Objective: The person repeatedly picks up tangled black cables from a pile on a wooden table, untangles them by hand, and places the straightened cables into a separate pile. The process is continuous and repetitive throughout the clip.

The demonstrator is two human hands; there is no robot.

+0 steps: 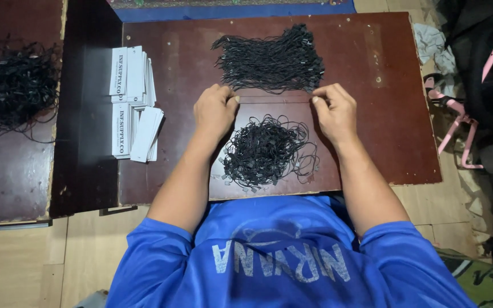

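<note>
A neat bundle of black looped cords (269,60) lies on the dark red-brown board (372,114). My left hand (215,111) and my right hand (333,111) rest just below the bundle's near edge, knuckles up, fingers curled and pinched. A thin black cord (275,97) seems stretched between the two sets of fingertips, though it is hard to tell it from a line in the board. A loose tangled heap of black cords (266,149) sits between my forearms, close to my body.
Stacks of white paper tags (132,102) lie at the board's left edge. Another tangle of black cords (15,85) sits on a second board far left. Pink-framed gear, dark bags (486,74) and a crumpled cloth (432,45) crowd the floor on the right.
</note>
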